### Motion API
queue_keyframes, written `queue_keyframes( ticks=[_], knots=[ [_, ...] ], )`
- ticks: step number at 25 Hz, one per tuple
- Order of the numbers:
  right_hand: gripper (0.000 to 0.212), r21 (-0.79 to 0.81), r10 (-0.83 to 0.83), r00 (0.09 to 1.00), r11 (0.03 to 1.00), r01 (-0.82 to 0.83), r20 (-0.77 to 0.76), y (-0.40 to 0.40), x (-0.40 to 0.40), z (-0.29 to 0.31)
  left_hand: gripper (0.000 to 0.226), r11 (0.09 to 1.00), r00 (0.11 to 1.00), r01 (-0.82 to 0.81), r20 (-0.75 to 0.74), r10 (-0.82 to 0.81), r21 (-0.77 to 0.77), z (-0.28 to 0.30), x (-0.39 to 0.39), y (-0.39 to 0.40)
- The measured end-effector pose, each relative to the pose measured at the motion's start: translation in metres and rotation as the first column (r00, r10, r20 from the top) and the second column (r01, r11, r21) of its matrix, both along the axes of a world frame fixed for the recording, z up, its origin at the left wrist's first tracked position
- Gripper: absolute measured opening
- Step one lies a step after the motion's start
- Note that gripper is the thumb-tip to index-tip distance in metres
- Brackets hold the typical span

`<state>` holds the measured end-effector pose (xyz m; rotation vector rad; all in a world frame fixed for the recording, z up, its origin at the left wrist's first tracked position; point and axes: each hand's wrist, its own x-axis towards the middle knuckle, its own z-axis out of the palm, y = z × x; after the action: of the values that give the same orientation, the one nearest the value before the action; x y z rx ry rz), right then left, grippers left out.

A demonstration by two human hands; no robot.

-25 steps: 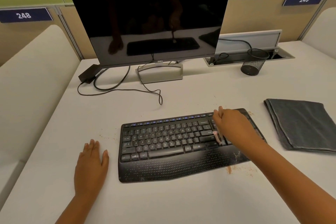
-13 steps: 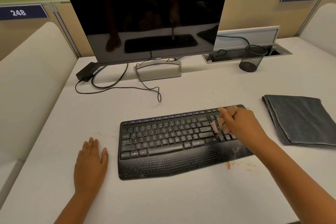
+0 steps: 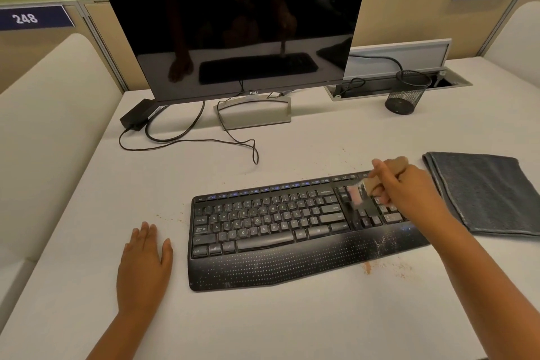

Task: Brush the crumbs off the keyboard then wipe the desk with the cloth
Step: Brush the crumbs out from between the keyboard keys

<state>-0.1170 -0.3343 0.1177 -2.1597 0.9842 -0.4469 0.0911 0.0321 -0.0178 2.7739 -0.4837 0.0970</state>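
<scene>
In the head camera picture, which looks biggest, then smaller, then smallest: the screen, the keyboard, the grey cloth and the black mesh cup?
1. Screen, biggest by far.
2. Keyboard.
3. Cloth, though its right edge runs out of the picture, so some is hidden.
4. Mesh cup, smallest; it stands farther back, which shrinks it a bit.

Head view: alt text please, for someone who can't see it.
The right hand sweeps a small brush over the keyboard's right end while the left hand lies flat on the desk. Crumbs lie near the keyboard; a cloth waits at right.

Cloth (image 3: pixel 485 193) right of keyboard (image 3: pixel 292 231)
</scene>
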Motion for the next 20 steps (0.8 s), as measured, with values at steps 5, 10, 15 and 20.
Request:
queue_keyframes(
  ticks=[5, 10, 15, 20],
  knots=[
    [0.046, -0.116, 0.096, 0.987, 0.987, -0.111, -0.132, -0.011, 0.023, -0.007, 0.051, 1.000, 1.000, -0.006, -0.001, 0.006, 0.000, 0.000, 0.000, 0.001],
    [0.054, -0.147, 0.100, 0.982, 0.981, -0.123, -0.158, -0.009, 0.033, -0.014, 0.050, 1.000, 1.000, -0.007, -0.003, 0.007, -0.011, 0.000, 0.000, 0.000],
    [0.052, -0.191, 0.055, 0.995, 0.979, -0.070, -0.085, 0.001, 0.020, -0.021, 0.051, 1.000, 1.000, -0.001, 0.001, 0.001, -0.022, 0.001, 0.000, 0.000],
    [0.059, -0.179, 0.054, 0.994, 0.981, -0.070, -0.094, 0.010, 0.002, -0.020, 0.051, 1.000, 1.000, -0.001, 0.005, 0.001, -0.025, -0.001, 0.000, 0.000]
  ],
)
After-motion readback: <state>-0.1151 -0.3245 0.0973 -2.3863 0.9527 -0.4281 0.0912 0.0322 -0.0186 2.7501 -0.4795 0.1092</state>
